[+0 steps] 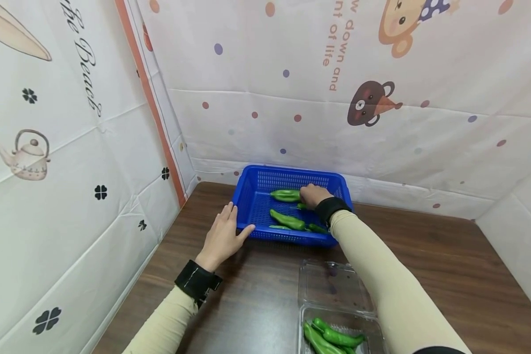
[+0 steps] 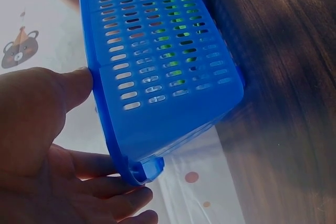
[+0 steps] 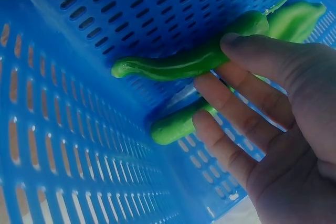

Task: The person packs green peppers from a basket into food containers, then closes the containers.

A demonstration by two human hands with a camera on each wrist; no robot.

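A blue plastic basket (image 1: 292, 238) with slotted walls holds several green peppers (image 1: 287, 220). My left hand (image 1: 221, 238) rests at its front left corner, fingers extended along the side. In the left wrist view, the thumb touches the blue rim (image 2: 97, 98) and the other fingers lie by the corner. Inside the basket, my right hand (image 1: 314, 195) pinches a curved green pepper (image 3: 184, 66) between thumb and fingers, as the right wrist view shows. Another green pepper (image 3: 176, 127) lies beneath that hand, with a wider one (image 3: 296, 22) behind it.
A clear plastic box (image 1: 307, 339) with green peppers (image 1: 336, 335) stands at the front, partly behind the right sleeve. Its transparent lid (image 1: 332, 285) lies folded back toward the basket. Patterned cloth walls (image 1: 265, 128) border the brown wooden table (image 1: 256, 290).
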